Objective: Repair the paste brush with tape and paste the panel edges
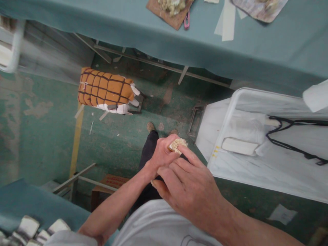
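the left hand [164, 149] curls its fingers closely around a small cream block of bristly fibre [176, 145], under the right hand's [192, 184] index fingertip, whose other bent fingers' hold is unclear, seemingly mid-smoothing, next needing light pressure.

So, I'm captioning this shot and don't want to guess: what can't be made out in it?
All in the head view:
Tuft: its lower end is hidden inside the left hand.
Right hand: its palm is hidden behind its own back.
Clump: cut off by the top edge.
White thing: cut off by the right edge.
Floor paper: any print is too blurred to read.
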The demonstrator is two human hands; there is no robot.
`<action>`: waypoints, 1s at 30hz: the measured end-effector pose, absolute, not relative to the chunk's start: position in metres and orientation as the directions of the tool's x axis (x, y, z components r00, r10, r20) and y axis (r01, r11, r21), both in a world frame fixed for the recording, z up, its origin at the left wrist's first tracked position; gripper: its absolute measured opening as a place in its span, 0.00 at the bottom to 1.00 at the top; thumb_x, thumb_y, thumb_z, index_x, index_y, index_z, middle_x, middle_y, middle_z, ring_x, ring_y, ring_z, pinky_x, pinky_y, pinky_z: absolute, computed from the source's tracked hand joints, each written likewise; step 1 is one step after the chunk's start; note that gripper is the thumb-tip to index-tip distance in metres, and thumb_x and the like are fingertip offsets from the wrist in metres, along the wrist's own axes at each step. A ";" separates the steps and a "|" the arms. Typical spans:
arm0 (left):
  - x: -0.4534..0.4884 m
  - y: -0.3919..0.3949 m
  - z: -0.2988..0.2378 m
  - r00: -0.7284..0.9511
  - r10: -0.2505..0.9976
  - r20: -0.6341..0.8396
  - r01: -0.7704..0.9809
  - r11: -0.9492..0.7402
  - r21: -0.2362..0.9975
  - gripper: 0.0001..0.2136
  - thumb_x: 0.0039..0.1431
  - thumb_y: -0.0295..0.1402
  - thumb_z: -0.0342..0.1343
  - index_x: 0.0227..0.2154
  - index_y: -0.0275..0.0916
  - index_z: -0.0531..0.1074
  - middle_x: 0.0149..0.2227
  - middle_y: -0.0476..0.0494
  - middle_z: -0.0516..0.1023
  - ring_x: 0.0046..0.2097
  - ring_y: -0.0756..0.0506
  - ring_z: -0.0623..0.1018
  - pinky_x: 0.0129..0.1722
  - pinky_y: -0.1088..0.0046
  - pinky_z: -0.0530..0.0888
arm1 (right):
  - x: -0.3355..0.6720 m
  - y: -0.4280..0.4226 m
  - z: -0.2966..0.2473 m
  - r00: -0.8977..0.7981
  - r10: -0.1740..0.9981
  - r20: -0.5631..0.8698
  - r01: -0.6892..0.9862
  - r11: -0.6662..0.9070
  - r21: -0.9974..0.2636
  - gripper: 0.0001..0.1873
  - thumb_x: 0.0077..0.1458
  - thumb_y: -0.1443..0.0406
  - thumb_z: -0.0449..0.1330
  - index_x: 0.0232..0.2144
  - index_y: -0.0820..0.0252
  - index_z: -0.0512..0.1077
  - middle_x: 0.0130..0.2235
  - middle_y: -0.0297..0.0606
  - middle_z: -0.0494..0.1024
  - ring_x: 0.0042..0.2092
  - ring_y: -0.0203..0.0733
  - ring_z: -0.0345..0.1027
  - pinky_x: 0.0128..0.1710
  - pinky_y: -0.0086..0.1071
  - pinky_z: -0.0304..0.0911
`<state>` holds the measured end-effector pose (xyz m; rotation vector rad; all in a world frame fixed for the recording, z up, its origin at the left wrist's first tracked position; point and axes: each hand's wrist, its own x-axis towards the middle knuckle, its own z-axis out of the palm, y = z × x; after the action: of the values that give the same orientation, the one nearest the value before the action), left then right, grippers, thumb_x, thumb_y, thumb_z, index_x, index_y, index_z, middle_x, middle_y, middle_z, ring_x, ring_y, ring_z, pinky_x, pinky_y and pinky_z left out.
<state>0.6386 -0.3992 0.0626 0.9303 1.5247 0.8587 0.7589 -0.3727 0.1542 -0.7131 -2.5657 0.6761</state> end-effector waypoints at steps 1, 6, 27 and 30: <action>0.639 -0.399 0.063 -0.088 0.903 -0.420 0.108 0.427 0.898 0.06 0.57 0.30 0.58 0.26 0.40 0.68 0.24 0.55 0.65 0.28 0.51 0.63 0.27 0.74 0.62 | 0.759 -0.372 0.154 -0.794 0.559 0.239 0.370 0.756 -0.540 0.14 0.68 0.68 0.56 0.29 0.59 0.74 0.27 0.36 0.77 0.33 0.42 0.70 0.63 0.49 0.69; 0.639 -0.400 0.061 -0.093 0.905 -0.416 0.093 0.424 0.901 0.07 0.56 0.30 0.58 0.25 0.40 0.68 0.23 0.54 0.64 0.27 0.51 0.61 0.25 0.73 0.60 | 0.760 -0.372 0.154 -0.806 0.541 0.238 0.359 0.768 -0.531 0.15 0.69 0.68 0.56 0.28 0.60 0.74 0.26 0.35 0.76 0.33 0.43 0.71 0.60 0.46 0.69; 0.644 -0.398 0.069 -0.038 0.863 -0.504 0.004 0.505 0.863 0.07 0.58 0.33 0.58 0.27 0.41 0.67 0.23 0.55 0.62 0.26 0.51 0.58 0.22 0.73 0.59 | 0.762 -0.372 0.156 -0.798 0.549 0.247 0.378 0.777 -0.503 0.17 0.70 0.68 0.55 0.28 0.60 0.75 0.24 0.33 0.75 0.29 0.40 0.67 0.59 0.43 0.69; 0.644 -0.396 0.072 -0.036 0.862 -0.505 0.012 0.505 0.863 0.06 0.58 0.33 0.58 0.28 0.41 0.68 0.24 0.55 0.62 0.26 0.51 0.58 0.22 0.73 0.59 | 0.762 -0.371 0.155 -0.802 0.545 0.246 0.380 0.782 -0.494 0.17 0.70 0.68 0.55 0.29 0.59 0.75 0.25 0.34 0.76 0.30 0.40 0.69 0.59 0.42 0.69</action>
<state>0.6438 -0.3963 0.0718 0.8090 1.4525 0.8211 0.7624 -0.3709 0.1549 -0.7022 -2.5961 0.6046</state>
